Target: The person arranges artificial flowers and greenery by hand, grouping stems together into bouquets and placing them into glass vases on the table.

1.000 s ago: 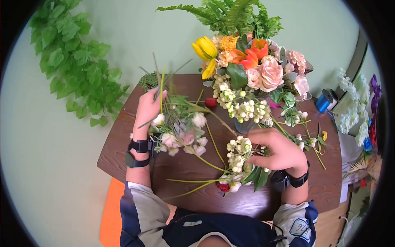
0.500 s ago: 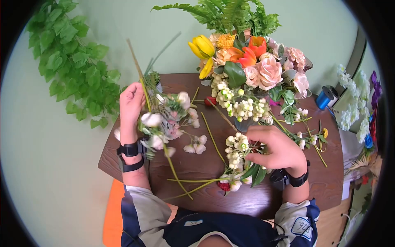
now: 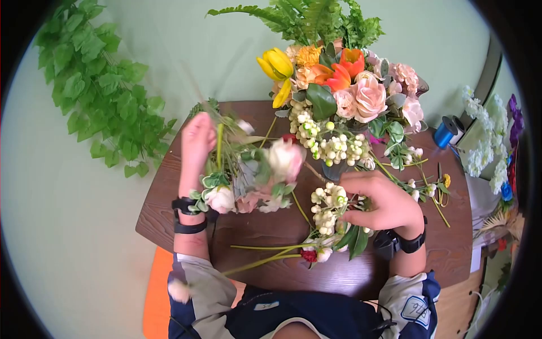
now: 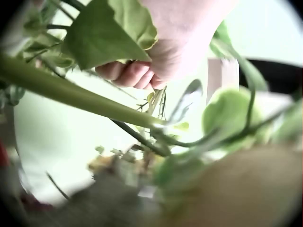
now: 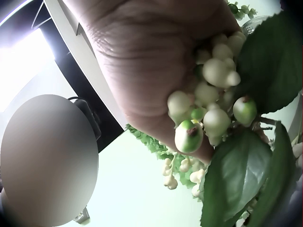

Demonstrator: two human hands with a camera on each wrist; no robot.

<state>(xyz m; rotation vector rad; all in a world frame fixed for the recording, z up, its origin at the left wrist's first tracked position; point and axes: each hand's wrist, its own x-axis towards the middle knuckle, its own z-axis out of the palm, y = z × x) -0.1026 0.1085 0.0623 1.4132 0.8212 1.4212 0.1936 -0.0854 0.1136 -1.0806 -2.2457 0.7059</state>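
Note:
In the head view my left hand (image 3: 198, 138) grips the stems of a loose bunch, its pink and white flowers (image 3: 219, 199) hanging below the fist over the table's left side. The left wrist view has the curled fingers of that hand (image 4: 137, 73) round thin stems, a green leaf (image 4: 102, 35) partly across them. My right hand (image 3: 384, 206) holds a sprig of white berries (image 3: 327, 209) with dark green leaves. Close up in the right wrist view, berries (image 5: 217, 122) lie against the hand (image 5: 156, 61); its fingertips are hidden.
A large bouquet with tulips and roses (image 3: 368, 99) stands at the back of the brown table (image 3: 169, 209). Cut stems (image 3: 265, 247) lie near the front. Scissors and small white flowers (image 3: 431, 189), with blue ribbon spools (image 3: 445, 134), are at the right. Ivy (image 3: 107, 82) hangs at left.
The left hand moved left, then back right, swinging its bunch; the flowers are blurred and spread differently, one pale bloom now over the left sleeve. The right hand with the berries has barely moved.

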